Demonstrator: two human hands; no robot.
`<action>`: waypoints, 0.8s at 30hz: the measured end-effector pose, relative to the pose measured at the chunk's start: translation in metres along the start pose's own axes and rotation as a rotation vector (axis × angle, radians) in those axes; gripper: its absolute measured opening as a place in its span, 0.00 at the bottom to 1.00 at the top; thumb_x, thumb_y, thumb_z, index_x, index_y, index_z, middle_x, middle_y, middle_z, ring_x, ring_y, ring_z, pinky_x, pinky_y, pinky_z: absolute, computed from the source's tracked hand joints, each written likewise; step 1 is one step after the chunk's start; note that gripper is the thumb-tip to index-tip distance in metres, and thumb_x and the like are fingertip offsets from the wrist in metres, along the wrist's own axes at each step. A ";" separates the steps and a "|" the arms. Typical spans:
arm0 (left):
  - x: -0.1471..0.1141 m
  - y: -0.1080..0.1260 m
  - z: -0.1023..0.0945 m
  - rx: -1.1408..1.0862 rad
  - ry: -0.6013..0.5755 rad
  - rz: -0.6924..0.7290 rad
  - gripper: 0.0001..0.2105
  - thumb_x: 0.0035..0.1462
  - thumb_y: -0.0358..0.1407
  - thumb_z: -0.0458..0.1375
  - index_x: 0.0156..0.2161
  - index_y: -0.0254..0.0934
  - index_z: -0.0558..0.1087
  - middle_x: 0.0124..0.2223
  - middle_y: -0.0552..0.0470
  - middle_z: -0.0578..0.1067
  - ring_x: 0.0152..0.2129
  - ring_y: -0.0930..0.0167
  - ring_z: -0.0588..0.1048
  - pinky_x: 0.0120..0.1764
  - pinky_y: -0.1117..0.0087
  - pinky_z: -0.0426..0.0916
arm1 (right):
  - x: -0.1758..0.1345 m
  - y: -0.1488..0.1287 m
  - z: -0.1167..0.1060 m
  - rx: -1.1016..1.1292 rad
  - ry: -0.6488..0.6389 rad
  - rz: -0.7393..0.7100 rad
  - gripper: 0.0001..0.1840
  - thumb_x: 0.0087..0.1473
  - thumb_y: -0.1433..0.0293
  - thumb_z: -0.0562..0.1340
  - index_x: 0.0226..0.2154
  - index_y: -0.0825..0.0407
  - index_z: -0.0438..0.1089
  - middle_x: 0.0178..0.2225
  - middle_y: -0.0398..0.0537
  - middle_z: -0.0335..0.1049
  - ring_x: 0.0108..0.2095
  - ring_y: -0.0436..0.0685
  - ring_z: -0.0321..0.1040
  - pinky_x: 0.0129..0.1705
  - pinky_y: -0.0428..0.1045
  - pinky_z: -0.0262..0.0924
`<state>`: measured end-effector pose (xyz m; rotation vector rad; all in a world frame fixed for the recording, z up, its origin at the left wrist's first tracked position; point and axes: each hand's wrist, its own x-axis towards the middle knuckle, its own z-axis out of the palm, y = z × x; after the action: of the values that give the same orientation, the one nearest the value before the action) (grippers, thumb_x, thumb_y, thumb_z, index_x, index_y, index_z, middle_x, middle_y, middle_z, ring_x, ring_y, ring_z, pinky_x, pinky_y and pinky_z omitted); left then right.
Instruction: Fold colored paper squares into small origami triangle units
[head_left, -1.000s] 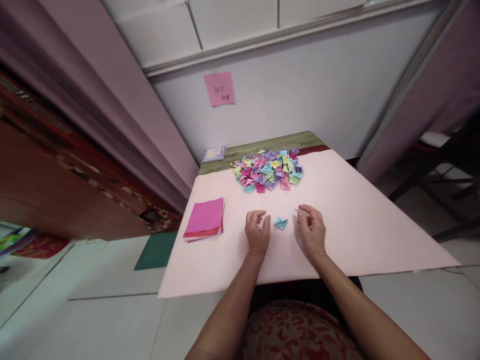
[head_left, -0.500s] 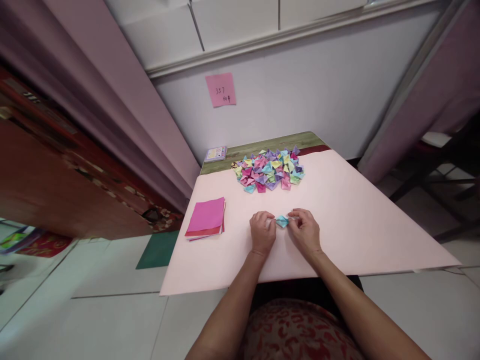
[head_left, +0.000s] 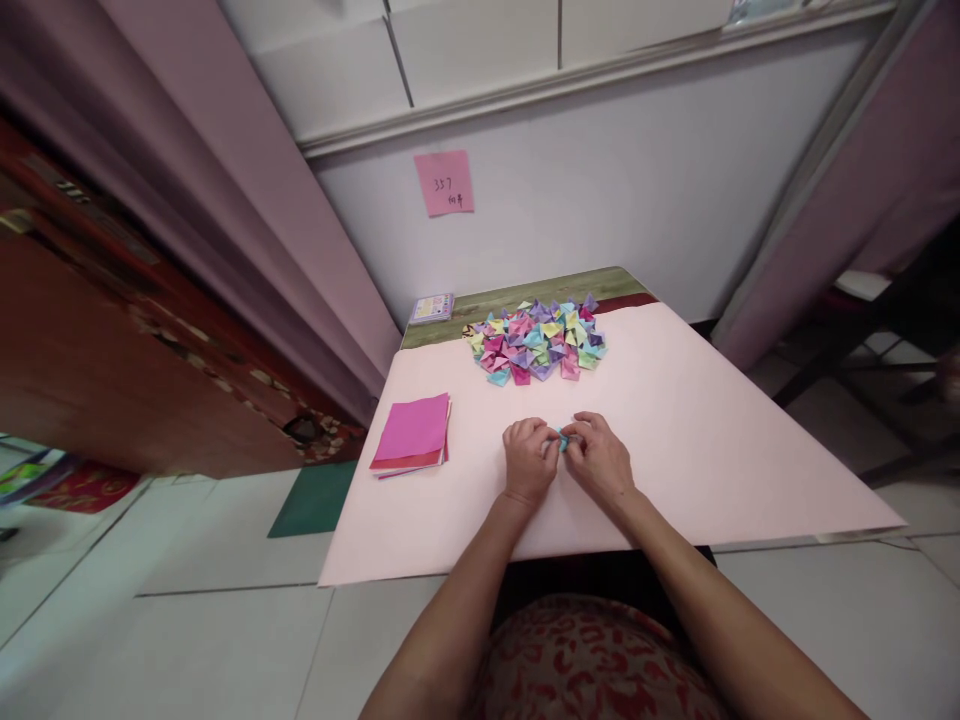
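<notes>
Head view: two hands (head_left: pixel 531 460) (head_left: pixel 602 460) pinch one blue paper (head_left: pixel 563 439).

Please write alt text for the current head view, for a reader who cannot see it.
A person's left hand and right hand hold a small blue folded paper between them at a pink-covered table. Beyond lies a colourful heap of folded papers; to the left, a stack of paper squares.

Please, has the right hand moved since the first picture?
Yes, the right hand has moved left, nearer to the stack of square papers.
</notes>
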<state>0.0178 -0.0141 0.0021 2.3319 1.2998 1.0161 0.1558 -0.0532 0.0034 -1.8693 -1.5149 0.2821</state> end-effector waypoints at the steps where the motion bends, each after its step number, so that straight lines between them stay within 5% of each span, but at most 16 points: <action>1: 0.001 0.000 -0.001 0.025 -0.020 -0.005 0.02 0.55 0.32 0.61 0.35 0.40 0.74 0.40 0.50 0.75 0.42 0.64 0.70 0.49 0.61 0.58 | 0.002 -0.002 -0.004 -0.027 -0.040 0.007 0.13 0.53 0.72 0.58 0.37 0.45 0.77 0.53 0.46 0.67 0.36 0.53 0.71 0.36 0.48 0.62; 14: 0.027 0.008 -0.014 0.134 -0.278 -0.054 0.01 0.55 0.34 0.61 0.34 0.41 0.74 0.36 0.52 0.75 0.39 0.66 0.71 0.48 0.62 0.57 | 0.015 -0.021 -0.023 -0.277 -0.274 0.015 0.15 0.56 0.69 0.55 0.40 0.42 0.76 0.45 0.43 0.73 0.37 0.54 0.70 0.32 0.47 0.54; 24: 0.033 0.003 -0.007 -0.131 -0.227 -0.371 0.12 0.45 0.20 0.53 0.31 0.38 0.72 0.33 0.54 0.76 0.31 0.71 0.72 0.36 0.72 0.64 | 0.020 -0.017 -0.022 -0.313 -0.287 0.047 0.14 0.57 0.71 0.55 0.41 0.45 0.74 0.38 0.45 0.76 0.36 0.55 0.70 0.31 0.47 0.51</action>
<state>0.0265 0.0106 0.0234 1.9451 1.4514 0.6752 0.1607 -0.0418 0.0355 -2.1853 -1.7916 0.3647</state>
